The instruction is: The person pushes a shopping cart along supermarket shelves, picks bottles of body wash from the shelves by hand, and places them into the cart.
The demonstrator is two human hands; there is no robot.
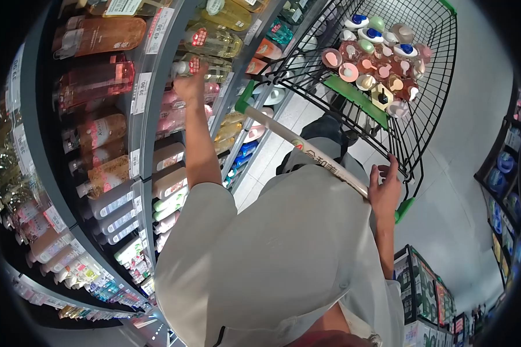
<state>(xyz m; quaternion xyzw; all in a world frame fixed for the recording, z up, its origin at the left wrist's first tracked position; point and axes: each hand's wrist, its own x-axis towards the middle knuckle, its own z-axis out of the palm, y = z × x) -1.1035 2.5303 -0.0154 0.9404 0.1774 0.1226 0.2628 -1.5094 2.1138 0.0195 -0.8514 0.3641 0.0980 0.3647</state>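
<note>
My left hand (191, 88) reaches into the shelf on the left, its fingers closed about a clear bottle (214, 70) with a white cap and a red-marked label. The bottle lies among others in its row. Beside the right end of the cart handle (304, 147) is my right hand (386, 188), fingers loosely bent and apart, nothing in them. Ahead of me stands a black wire shopping cart (431, 124) with green corners. Several pump bottles (367, 63) with pink, white and blue tops are grouped inside it.
Shelves with price tags (140, 92) curve along my left, packed with bottles, pink ones (95, 84) among them. Stacked boxes (422, 283) stand behind me on the right. Another shelf (503, 173) runs along the far right, across the grey floor (454, 202).
</note>
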